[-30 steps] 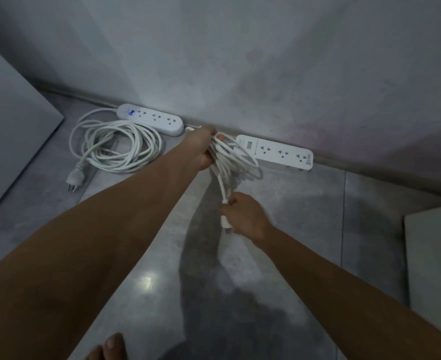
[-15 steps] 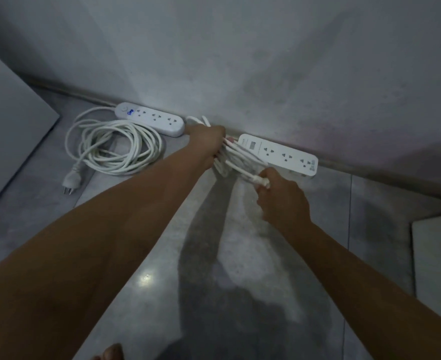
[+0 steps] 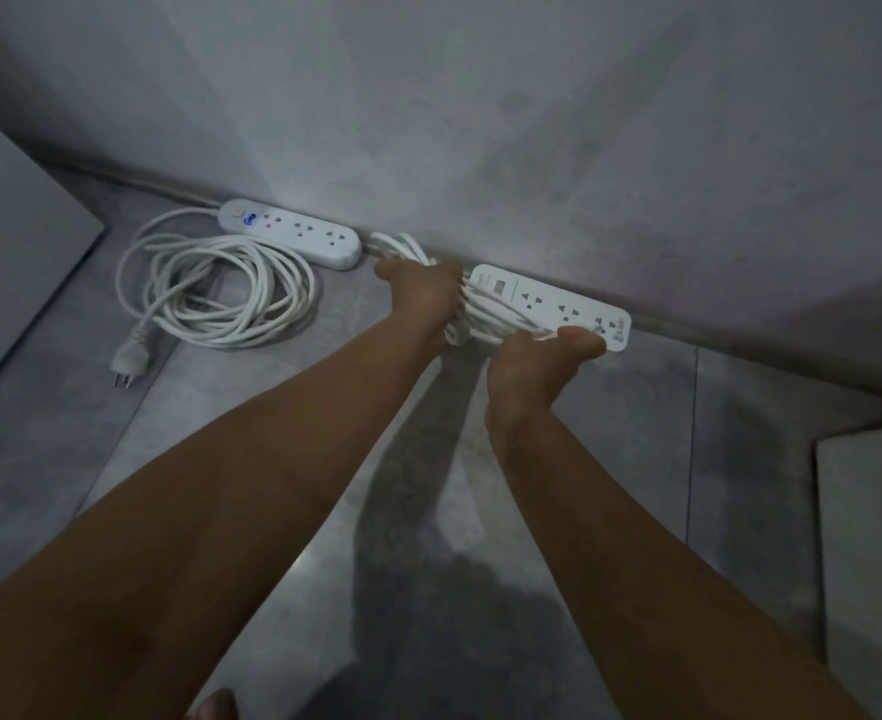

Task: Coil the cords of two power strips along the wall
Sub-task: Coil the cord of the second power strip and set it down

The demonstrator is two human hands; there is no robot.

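Two white power strips lie against the grey wall. The left strip [image 3: 293, 233] has a blue lit display, and its cord [image 3: 220, 288] rests on the floor in a loose coil ending in a plug [image 3: 129, 363]. The right strip [image 3: 553, 306] lies just beyond my hands. Its cord [image 3: 480, 317] is bundled in loops between them. My left hand [image 3: 420, 291] is closed around the left end of the bundle, with a loop sticking out behind it. My right hand [image 3: 537, 363] grips the right end, thumb resting near the strip's front edge.
The floor is grey tile. A pale panel [image 3: 12, 262] leans in at the far left, and another pale slab [image 3: 870, 553] sits at the right edge. A toe [image 3: 215, 706] shows at the bottom. My arms cast a shadow on the tiles.
My right hand has travelled up from the floor to the right strip, carrying the cord's free end into the bundle. My left hand kept its hold and shifted slightly right.
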